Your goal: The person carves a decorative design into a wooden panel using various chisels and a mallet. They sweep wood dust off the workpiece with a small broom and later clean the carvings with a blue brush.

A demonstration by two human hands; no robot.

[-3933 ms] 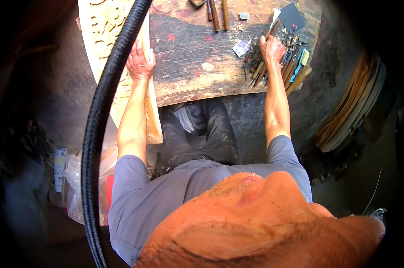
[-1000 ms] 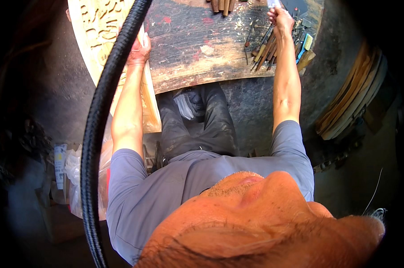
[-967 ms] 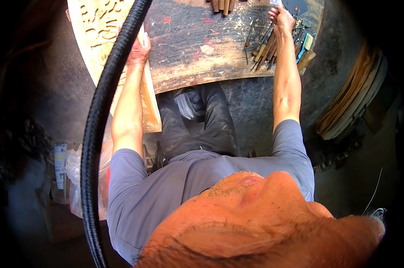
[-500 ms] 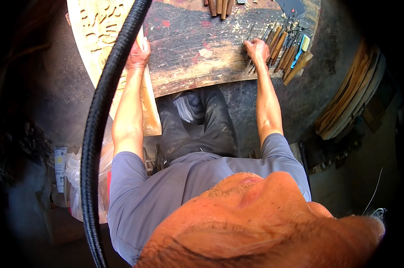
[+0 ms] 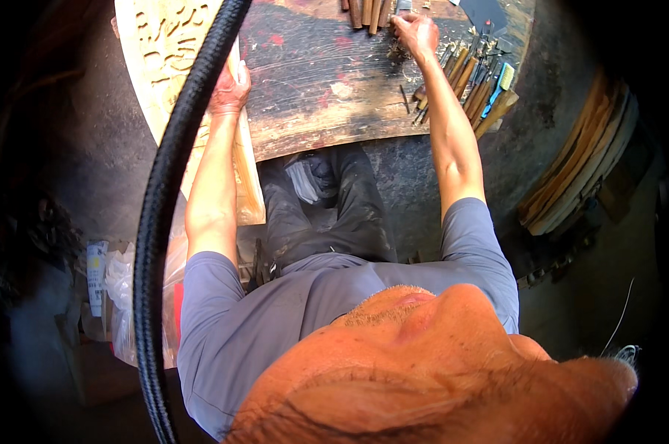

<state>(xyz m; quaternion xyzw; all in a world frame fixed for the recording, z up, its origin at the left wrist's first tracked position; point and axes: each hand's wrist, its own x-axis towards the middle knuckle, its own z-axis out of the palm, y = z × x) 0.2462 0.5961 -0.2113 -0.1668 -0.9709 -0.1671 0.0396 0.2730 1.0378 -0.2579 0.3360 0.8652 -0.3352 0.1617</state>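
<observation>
A pale carved wooden board with cut-out scroll shapes slants along the left of the bench. My left hand grips its right edge, thumb up along the side; a thick black cable covers part of the fingers. Farther off, my right hand is over the bench with its fingers drawn together beside a small grey flat blade. Whatever sits between those fingertips is too small to make out. Right of that wrist lies a row of wood-handled carving chisels. A short dark tool lies apart from them.
More wooden handles lie at the bench's far edge. A blue brush lies among the chisels, near a dark flat sheet. Shavings dot the worn bench. Curved boards lean at right; a plastic bag stands lower left.
My right hand has moved away from me and slightly left, off the chisels to the grey blade. The short dark tool now shows on the bench. My left hand stays on the board.
</observation>
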